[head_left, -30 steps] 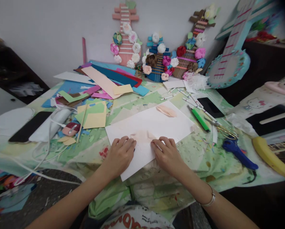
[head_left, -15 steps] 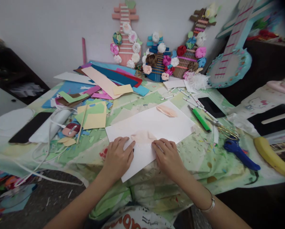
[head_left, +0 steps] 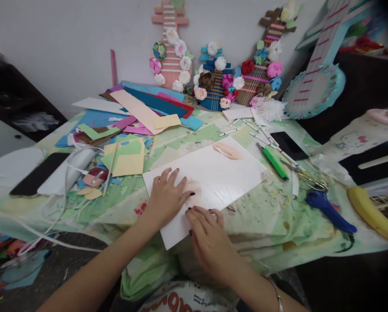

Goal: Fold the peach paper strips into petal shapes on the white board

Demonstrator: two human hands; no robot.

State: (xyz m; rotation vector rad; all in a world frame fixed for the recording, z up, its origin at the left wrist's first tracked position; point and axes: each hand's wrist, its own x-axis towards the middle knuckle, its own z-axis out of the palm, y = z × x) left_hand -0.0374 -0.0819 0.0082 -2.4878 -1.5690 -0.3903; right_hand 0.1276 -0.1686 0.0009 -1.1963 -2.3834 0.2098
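A white sheet [head_left: 236, 177] lies flat at the near middle of the table. On its left part rests my left hand [head_left: 169, 197], fingers spread, over a pale pink paper piece [head_left: 195, 189] that it partly covers. Near the sheet's front edge is my right hand [head_left: 210, 238], its fingers bent close together by the left thumb; what lies under them is hidden. Another pale pink paper piece [head_left: 227, 151] lies at the sheet's back.
Yellow and green papers [head_left: 128, 162], a phone [head_left: 39, 173] and a white cable lie left. On the right are a green cutter [head_left: 273, 162], scissors [head_left: 311, 177], a blue-handled tool [head_left: 330, 212] and a banana [head_left: 372, 214]. Flower-decorated paper instruments [head_left: 172, 60] stand behind.
My left hand has moved up and spread over the pale pink piece. My right hand has shifted left and nearer to me, beside the left thumb. Less of the piece shows.
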